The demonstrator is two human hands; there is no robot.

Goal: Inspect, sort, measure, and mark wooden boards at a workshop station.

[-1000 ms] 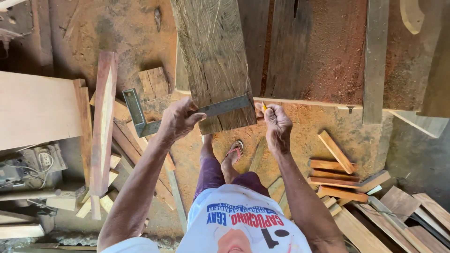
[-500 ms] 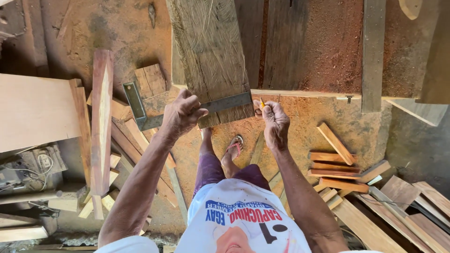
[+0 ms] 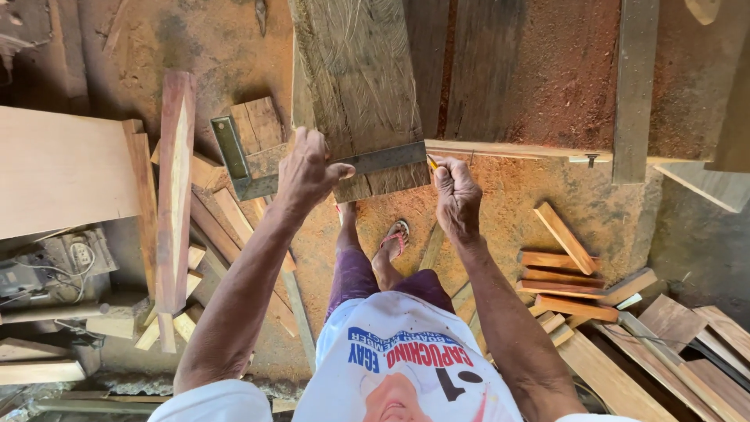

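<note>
While the left hand (image 3: 306,173) pins a square (image 3: 258,168) on the plank (image 3: 355,70), the right hand (image 3: 457,191) grips a pencil (image 3: 431,162); offcuts (image 3: 562,273) litter below.

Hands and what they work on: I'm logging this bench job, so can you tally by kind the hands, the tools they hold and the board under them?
Hands: 2, left hand and right hand
Metal squares: 1, the square under the left hand
Pencils: 1, the pencil in the right hand
Boards being marked: 1, the plank
Total: 5

Sawdust-covered floor (image 3: 539,195) carries scattered wood offcuts (image 3: 562,273) and long boards (image 3: 173,195).
</note>
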